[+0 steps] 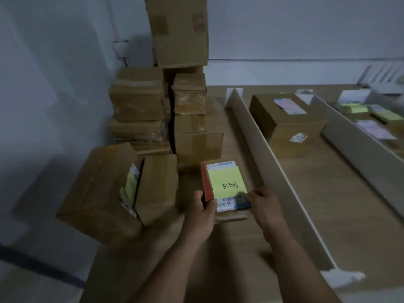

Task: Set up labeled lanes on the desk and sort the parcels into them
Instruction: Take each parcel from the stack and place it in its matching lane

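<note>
Parcel is sitting in both your hands, just left of the near divider; whether it is touching the wooden desk I cannot tell. Your left hand is curling round its left edge, and your right hand is gripping its near right corner. The desk is running along a pale wall in dim light. Left of the divider, brown boxes are piling up against the wall. Right of it, a large box is lying in the lane, with a second divider beyond. Things past that one are blurring into pale slips. The pile's top is running out of view. A yellow note is covering most of the parcel's white label. Its handwriting is facing away from you, unreadable. By the barcode, "D5" is showing.
</note>
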{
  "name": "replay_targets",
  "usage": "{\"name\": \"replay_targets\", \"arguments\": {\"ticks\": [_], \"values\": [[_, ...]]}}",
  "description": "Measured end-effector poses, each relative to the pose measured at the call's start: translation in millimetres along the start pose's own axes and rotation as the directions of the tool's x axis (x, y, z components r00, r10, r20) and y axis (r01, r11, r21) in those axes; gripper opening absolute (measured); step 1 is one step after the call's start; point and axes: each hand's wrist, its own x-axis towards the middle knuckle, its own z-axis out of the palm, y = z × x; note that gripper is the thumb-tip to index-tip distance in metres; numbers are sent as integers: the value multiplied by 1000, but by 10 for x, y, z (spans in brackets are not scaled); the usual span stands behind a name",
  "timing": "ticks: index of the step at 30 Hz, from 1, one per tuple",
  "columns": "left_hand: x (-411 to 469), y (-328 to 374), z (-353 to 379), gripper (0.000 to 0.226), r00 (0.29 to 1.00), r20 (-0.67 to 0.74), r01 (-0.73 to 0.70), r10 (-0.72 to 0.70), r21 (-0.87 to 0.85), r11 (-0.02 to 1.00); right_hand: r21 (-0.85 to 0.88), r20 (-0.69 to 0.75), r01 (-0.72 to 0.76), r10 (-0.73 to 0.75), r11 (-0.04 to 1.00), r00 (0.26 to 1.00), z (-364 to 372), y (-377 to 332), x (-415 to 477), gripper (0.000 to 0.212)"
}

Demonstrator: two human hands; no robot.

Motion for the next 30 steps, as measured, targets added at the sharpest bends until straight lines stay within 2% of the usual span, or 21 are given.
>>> {"name": "replay_targets", "arguments": {"ticks": [7, 9, 11, 13, 14, 17, 19, 22, 26, 28, 30], "values": [[3, -429, 257, 30, 987, 94, 120, -129, 95, 988, -79, 21, -189, 192, 979, 981, 11, 578, -23, 20], [60, -451, 231, 38, 993, 51, 96, -106, 167, 981, -106, 2, -210, 211, 972, 977, 2, 594, 16, 27], [120, -434, 185, 46, 997, -40, 82, -73, 325, 942, -152, -15, -225, 225, 962, 974, -28, 550, 64, 44], [145, -395, 158, 57, 991, -118, 119, -70, 476, 871, -229, -39, -180, 176, 957, 984, -58, 477, 114, 58], [142, -373, 152, 64, 984, -139, 168, -113, 493, 854, -266, -50, -130, 121, 955, 991, -70, 447, 148, 63], [134, -333, 138, 76, 955, -147, 296, -257, 435, 850, -338, 5, 19, -19, 941, 1000, -65, 363, 221, 67], [156, -318, 128, 74, 950, -112, 313, -293, 373, 873, -393, 57, 54, -34, 918, 998, -33, 361, 267, 61], [208, -239, 123, 70, 961, -128, 272, -245, 288, 918, -485, -3, 6, -9, 875, 1000, -37, 362, 267, 53], [220, -115, 102, 68, 984, -77, 167, -160, 91, 982, -546, -129, -148, 92, 825, 987, -95, 396, 268, 70], [234, -109, 95, 65, 987, -75, 154, -145, 132, 979, -503, -97, -80, 36, 861, 995, -91, 395, 298, 68], [233, -104, 109, 57, 987, -54, 160, -152, 181, 970, -451, 7, 62, -66, 890, 998, -72, 370, 324, 63]]}}
